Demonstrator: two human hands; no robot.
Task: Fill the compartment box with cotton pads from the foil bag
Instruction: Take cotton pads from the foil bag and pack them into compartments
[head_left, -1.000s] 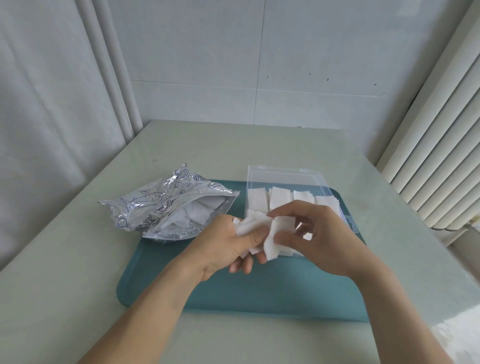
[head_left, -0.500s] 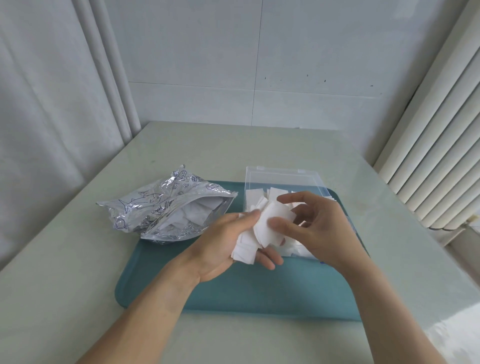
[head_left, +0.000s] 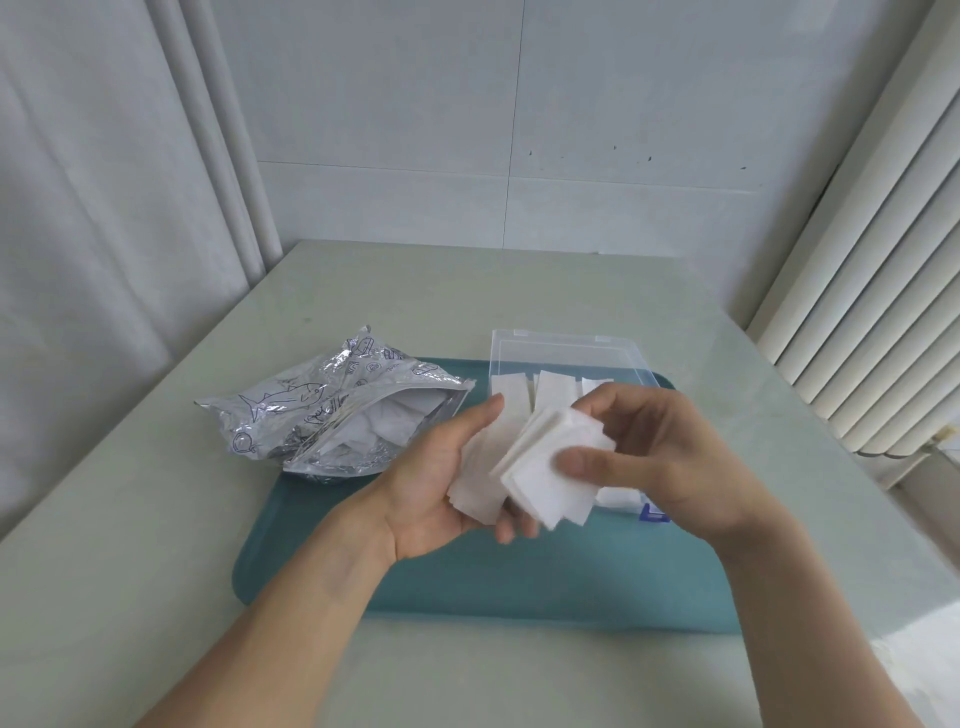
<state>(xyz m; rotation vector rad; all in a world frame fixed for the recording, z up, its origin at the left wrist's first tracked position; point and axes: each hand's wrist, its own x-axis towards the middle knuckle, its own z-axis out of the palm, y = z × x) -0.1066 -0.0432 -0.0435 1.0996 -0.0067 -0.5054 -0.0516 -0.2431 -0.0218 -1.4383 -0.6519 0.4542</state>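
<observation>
A stack of white square cotton pads (head_left: 540, 470) is held between both hands above the teal tray (head_left: 467, 582). My left hand (head_left: 441, 483) cradles the stack from below and the left, thumb up along its edge. My right hand (head_left: 660, 462) pinches the upper pads, thumb on top. Behind the hands stands the clear compartment box (head_left: 566, 358) with its lid raised; white pads stand in its back compartments, and its front is hidden by my hands. The silver foil bag (head_left: 332, 410) lies open on the tray's left, more pads inside.
The tray sits on a pale green table (head_left: 130, 519). A curtain hangs at the left, a tiled wall at the back, and a ribbed radiator (head_left: 883, 312) stands at the right beyond the table edge.
Both hands have lifted slightly and the pads have been gathered into a neater stack; my right thumb now lies on top of it. Bag and box have not moved.
</observation>
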